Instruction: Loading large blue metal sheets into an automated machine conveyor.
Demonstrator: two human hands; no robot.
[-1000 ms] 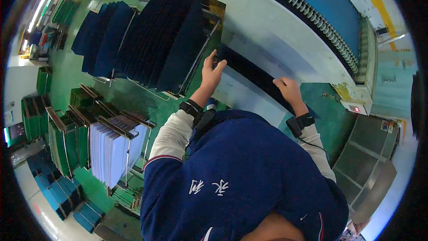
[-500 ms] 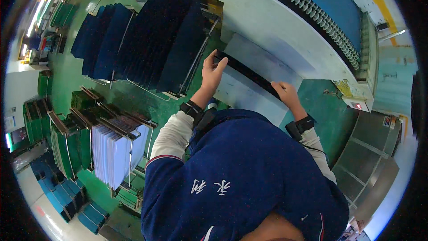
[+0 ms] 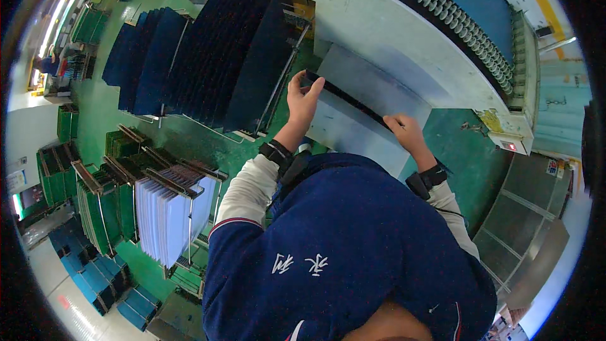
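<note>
A thin dark panel (image 3: 355, 105) is held between my hands, seen almost edge-on, so its full face does not show. My left hand (image 3: 303, 100) closes on its far left end, thumb on the near side and fingers over the outer edge. At the other end, my right hand (image 3: 405, 131) pinches the panel between thumb and fingers. Below and behind it lies a grey flat-topped surface (image 3: 363, 72), beside the pale machine body (image 3: 391, 44).
A roller conveyor (image 3: 442, 22) with white wheels runs along the machine's top at far right. On the left stand racks of dark blue panels (image 3: 214, 57), white panels (image 3: 164, 215) and green panels (image 3: 95, 208). A grey metal frame (image 3: 514, 227) is at the right.
The panel has tilted slightly and now looks narrower, more edge-on. Both hands keep their grip in nearly the same place. The whole view has shifted a little.
</note>
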